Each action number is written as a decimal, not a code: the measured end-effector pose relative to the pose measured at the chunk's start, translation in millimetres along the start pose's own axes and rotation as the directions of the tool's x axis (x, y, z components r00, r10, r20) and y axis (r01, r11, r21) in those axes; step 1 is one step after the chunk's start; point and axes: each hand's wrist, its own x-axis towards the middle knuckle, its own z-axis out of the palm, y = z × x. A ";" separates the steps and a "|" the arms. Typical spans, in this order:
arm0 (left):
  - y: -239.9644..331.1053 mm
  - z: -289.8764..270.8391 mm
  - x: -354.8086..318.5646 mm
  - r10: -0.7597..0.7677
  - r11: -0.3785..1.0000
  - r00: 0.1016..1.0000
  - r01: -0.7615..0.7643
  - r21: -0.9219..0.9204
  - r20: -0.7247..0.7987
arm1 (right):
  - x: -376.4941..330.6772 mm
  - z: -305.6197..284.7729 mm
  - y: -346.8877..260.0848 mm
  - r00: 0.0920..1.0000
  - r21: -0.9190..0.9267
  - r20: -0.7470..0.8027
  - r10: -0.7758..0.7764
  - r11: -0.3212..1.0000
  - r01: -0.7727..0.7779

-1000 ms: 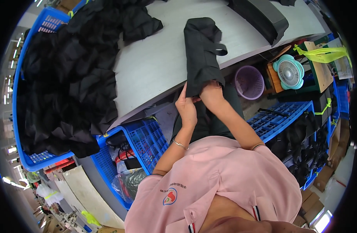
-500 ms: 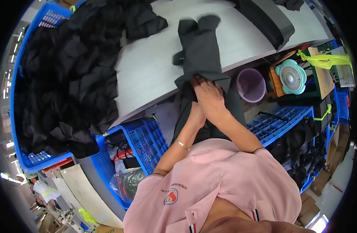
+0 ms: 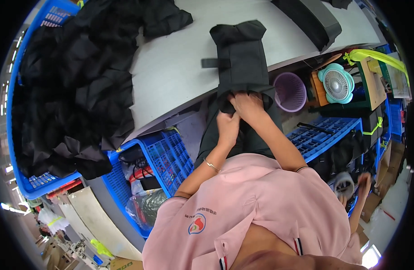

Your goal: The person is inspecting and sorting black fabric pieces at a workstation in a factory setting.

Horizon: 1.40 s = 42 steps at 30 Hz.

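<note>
A long black fabric piece [image 3: 243,58], sewn like a sleeve or pouch with a short strap [image 3: 211,63] on its left side, lies over the table's near edge. Its far end flares out on the table, while the near end hangs gaping above my lap. My right hand [image 3: 249,107] grips the rim of that near opening, fingertips partly hidden in the dark folds. Just below it, my left hand [image 3: 228,128] is closed at the same rim, close against the right; what its fingers pinch is mostly hidden.
Black cloth pieces [image 3: 76,85] heap in a big blue basket [image 3: 15,148] on the left. The grey table [image 3: 171,67] carries a long black piece [image 3: 306,22]. At right are a purple bin [image 3: 290,92], a teal fan [image 3: 336,84], a blue crate [image 3: 324,135] and another person's hand [image 3: 363,182].
The hands have drawn apart slightly, the left lower, and the fabric's near end gapes wider. The piece has shifted right and its strap sticks out flat. Another person's arm has appeared at lower right.
</note>
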 end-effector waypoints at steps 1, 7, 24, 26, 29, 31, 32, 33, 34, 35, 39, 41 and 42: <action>14.9 5.0 3.8 0.004 1.000 1.000 -0.004 -0.003 0.015 | 0.6 -1.5 2.9 1.000 -0.008 -0.011 0.008 1.000 -0.008; 59.2 -19.1 -8.2 0.254 0.891 0.967 -0.232 0.389 -0.004 | -9.3 5.9 13.5 0.985 -0.034 0.169 -0.021 0.999 0.027; 72.1 -63.5 8.0 -0.187 0.935 0.973 0.217 -0.279 0.132 | -75.8 -116.5 -36.6 0.992 0.849 0.047 0.119 0.518 -0.103; 74.3 -61.2 -1.6 -0.163 0.952 0.979 0.188 -0.241 0.119 | -71.6 -121.1 -27.9 0.929 0.770 -0.141 0.342 0.627 -0.114; 85.4 -56.9 -24.6 -0.087 0.985 0.990 0.103 -0.142 0.114 | -63.4 -97.0 -6.8 0.815 0.431 -0.529 0.238 0.902 0.016; 76.8 -71.4 -28.6 -0.066 0.997 0.988 0.069 -0.018 0.140 | -68.9 -89.1 -0.4 0.947 0.717 0.234 0.222 0.618 -0.322; 85.9 -69.3 -38.7 -0.090 0.993 0.987 0.100 -0.068 0.136 | -71.7 -86.4 -2.5 0.901 0.828 0.389 0.192 0.355 -0.434; 80.0 -80.8 -35.0 -0.087 0.993 0.986 0.097 -0.064 0.144 | -75.4 -85.6 -5.1 0.903 0.832 0.382 0.197 0.353 -0.429; 65.9 -102.1 -23.6 -0.090 0.990 0.978 0.109 -0.092 0.189 | -77.9 -89.5 -11.9 0.910 0.892 0.390 0.138 0.189 -0.411; 51.1 -124.8 -13.9 -0.089 0.986 0.970 0.118 -0.120 0.225 | -78.6 -90.4 -18.1 0.919 0.920 0.389 0.067 0.018 -0.391; 49.4 -134.2 -22.1 -0.151 0.983 0.973 0.166 -0.076 0.175 | -80.9 -80.2 -4.5 0.867 0.860 0.498 -0.021 0.136 -0.491; 69.1 -112.2 -43.7 -0.160 0.963 0.967 0.197 -0.183 0.200 | -86.0 -72.5 -1.7 0.876 0.876 0.483 -0.017 0.030 -0.482; 75.1 -106.2 -49.6 -0.170 0.929 0.962 0.229 -0.292 0.214 | -88.3 -75.1 -4.3 0.878 0.878 0.478 -0.015 0.028 -0.477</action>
